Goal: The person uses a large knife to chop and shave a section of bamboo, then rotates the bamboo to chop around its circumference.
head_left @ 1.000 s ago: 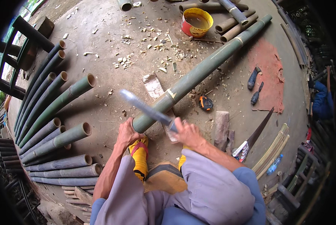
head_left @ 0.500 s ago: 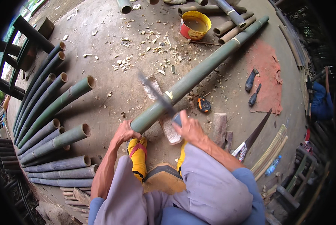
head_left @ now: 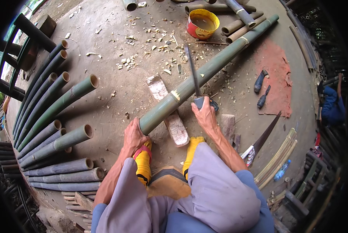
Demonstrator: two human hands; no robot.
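Note:
A long green bamboo pole lies slantwise, from my feet to the far right, across a pale wooden block. My left hand is closed round its near end. In my right hand is the dark handle of a long knife. Its blade points up and away, crossing over the pole in the picture. Just left of the blade, a fresh pale notch shows in the bamboo's skin. A tape measure is partly hidden behind my right hand.
Cut bamboo lengths fan out at left. A yellow-red bucket of cloudy liquid stands beyond the pole, near scattered chips. At right lie a handsaw, two dark-wrapped tools by a red cloth, and bamboo strips. Another person is far right.
My right hand has moved right and away from me. The knife blade has swung from pointing left across the pole to pointing upward. My left hand still grips the pole's end, which has shifted slightly.

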